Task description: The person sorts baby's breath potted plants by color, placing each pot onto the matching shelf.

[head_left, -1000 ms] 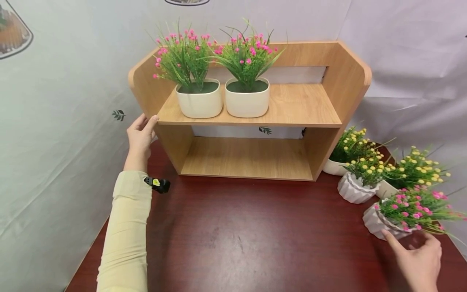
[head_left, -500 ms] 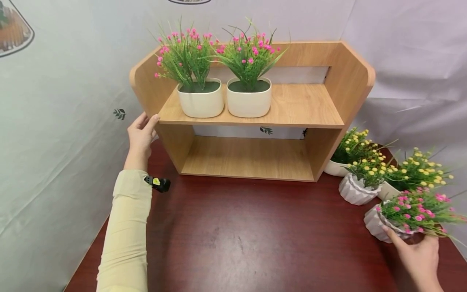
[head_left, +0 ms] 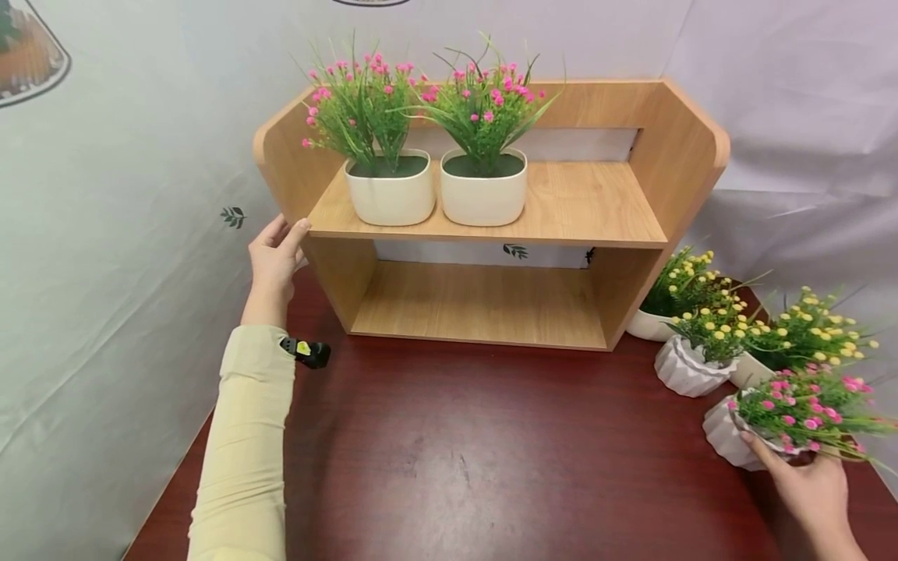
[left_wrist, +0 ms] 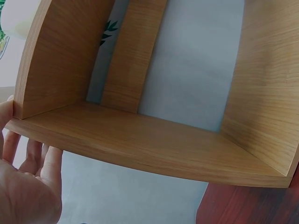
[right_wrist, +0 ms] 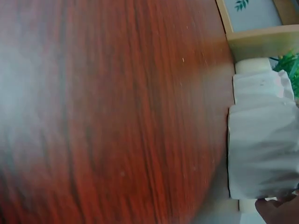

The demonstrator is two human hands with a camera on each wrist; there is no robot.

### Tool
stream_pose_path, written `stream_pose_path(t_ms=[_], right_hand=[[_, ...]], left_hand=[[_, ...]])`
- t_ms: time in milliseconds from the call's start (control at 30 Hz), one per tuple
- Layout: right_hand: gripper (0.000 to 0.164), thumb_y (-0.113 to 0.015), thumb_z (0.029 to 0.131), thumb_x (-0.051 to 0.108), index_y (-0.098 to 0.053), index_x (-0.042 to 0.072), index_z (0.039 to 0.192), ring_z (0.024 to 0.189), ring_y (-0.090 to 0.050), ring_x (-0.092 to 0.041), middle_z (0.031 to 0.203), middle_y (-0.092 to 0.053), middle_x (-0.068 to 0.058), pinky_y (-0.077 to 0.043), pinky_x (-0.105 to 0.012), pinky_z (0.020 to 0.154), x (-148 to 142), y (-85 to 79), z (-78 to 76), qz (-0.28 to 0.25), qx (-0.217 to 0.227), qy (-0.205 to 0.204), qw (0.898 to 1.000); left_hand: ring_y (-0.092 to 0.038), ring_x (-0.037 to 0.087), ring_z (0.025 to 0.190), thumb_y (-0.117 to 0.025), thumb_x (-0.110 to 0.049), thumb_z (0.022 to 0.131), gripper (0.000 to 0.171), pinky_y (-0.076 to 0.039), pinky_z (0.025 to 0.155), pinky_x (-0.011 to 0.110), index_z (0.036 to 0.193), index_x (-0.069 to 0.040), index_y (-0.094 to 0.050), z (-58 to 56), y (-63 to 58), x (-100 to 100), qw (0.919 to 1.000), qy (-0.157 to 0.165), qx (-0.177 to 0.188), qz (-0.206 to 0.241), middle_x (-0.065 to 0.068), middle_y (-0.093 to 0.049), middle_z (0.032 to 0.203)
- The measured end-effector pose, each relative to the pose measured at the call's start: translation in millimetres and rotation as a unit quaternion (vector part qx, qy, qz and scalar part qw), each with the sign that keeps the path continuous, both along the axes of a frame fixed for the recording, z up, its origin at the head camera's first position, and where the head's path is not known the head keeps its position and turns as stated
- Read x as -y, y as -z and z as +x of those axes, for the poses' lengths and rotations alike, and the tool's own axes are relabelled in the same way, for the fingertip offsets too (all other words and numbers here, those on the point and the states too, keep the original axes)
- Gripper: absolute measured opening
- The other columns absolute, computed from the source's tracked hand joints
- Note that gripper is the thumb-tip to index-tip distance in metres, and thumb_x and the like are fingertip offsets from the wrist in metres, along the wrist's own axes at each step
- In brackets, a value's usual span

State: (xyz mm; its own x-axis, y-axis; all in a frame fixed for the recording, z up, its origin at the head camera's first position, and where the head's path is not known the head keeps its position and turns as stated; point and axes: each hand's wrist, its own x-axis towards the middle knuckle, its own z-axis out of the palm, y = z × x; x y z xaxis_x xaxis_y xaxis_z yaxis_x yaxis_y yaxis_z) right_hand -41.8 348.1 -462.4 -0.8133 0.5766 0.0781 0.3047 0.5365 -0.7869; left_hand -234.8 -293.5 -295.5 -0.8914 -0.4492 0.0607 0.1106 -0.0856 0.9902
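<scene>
A two-tier wooden shelf (head_left: 484, 238) stands on the dark red table. My left hand (head_left: 275, 261) grips the front edge of its left side panel, with the thumb on the edge and the fingers outside, as the left wrist view also shows. On the upper board sit two white oval pots of pink flowers, one at left (head_left: 390, 196) and one beside it (head_left: 484, 196). At the right, my right hand (head_left: 817, 487) holds a grey-white fluted pot (head_left: 726, 436) of pink flowers, its thumb on the near side. The other fingers are mostly hidden behind the pot.
Beyond the held pot stand a fluted pot (head_left: 691, 372) of yellow flowers and two white pots with yellow flowers, one behind (head_left: 648, 325) and one at right (head_left: 749, 371). The table (head_left: 491, 452) spreads in front of the shelf. Pale cloth (head_left: 126, 234) hangs behind.
My right hand has closed in around the fluted pot of pink flowers. The view has shifted slightly, so everything sits a little further right. The left hand keeps its place on the shelf.
</scene>
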Motion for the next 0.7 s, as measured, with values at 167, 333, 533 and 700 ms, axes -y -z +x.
stream_pose_path(t_ms=[167,333,533,700], right_hand=[[0.084,-0.075,0.082,0.021,-0.024,0.04,0.146,0.085,-0.036,0.023,0.127,-0.041,0.025,-0.031,0.002,0.065,-6.2,1.8,0.8,-0.018,0.005,-0.017,1.0],[0.086,-0.076,0.08,0.011,-0.028,0.038,0.146,0.098,-0.04,0.019,0.13,-0.042,0.025,-0.031,0.003,0.071,-7.8,5.9,2.1,-0.03,-0.033,-0.035,0.998],[0.085,-0.075,0.081,0.012,-0.027,0.04,0.146,0.118,-0.035,0.014,0.138,-0.037,0.024,-0.026,0.005,0.083,-6.3,6.3,2.2,-0.019,-0.033,-0.026,0.999],[0.087,-0.075,0.08,0.012,-0.027,0.04,0.146,0.12,-0.032,0.014,0.139,-0.037,0.024,-0.022,-0.001,0.096,-2.7,2.1,2.7,-0.003,-0.034,-0.02,0.999]], left_hand=[[-0.049,0.023,0.128,-0.069,-0.023,0.087,0.048,-0.036,0.11,0.039,0.133,-0.019,-0.057,0.8,0.2,0.3,1.0,0.001,-0.001,-0.003,0.009,-0.05,0.142],[-0.049,0.023,0.129,-0.069,-0.023,0.087,0.048,-0.038,0.109,0.037,0.134,-0.019,-0.057,0.6,0.4,0.2,1.0,0.003,-0.001,-0.001,0.008,-0.049,0.142],[-0.048,0.022,0.129,-0.07,-0.024,0.087,0.049,-0.036,0.111,0.038,0.134,-0.02,-0.057,0.4,-1.0,-0.3,1.0,0.001,0.005,-0.002,0.007,-0.049,0.142],[-0.047,0.022,0.13,-0.07,-0.025,0.086,0.05,-0.035,0.111,0.037,0.134,-0.02,-0.056,1.3,-1.8,-1.1,1.0,0.001,0.008,-0.002,0.006,-0.048,0.143]])
